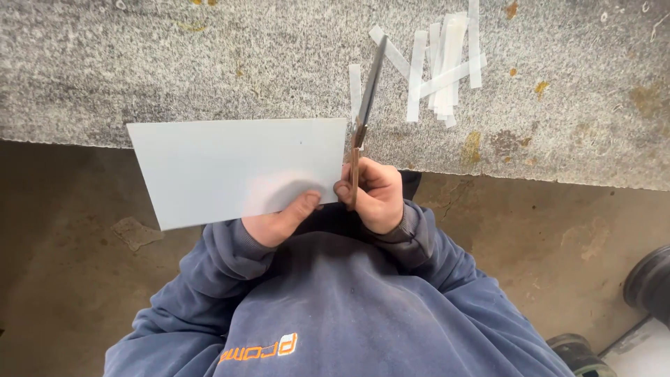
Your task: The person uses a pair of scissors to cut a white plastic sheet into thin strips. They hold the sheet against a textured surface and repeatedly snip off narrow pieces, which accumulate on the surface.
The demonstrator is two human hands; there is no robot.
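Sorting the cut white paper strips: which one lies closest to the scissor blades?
The short white strip just left of the scissor blades, lying apart from the crossed pile of strips to their right.

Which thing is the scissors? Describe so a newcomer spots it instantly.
Start at the grey speckled stone slab across the top. At its front edge, right of the big white sheet, the right hand grips the scissors. They are dark, slim and metal, unlike the pale paper strips beyond.

A pile of white paper strips (441, 63) lies on the speckled grey stone slab (174, 63), above a brown floor (63, 265)
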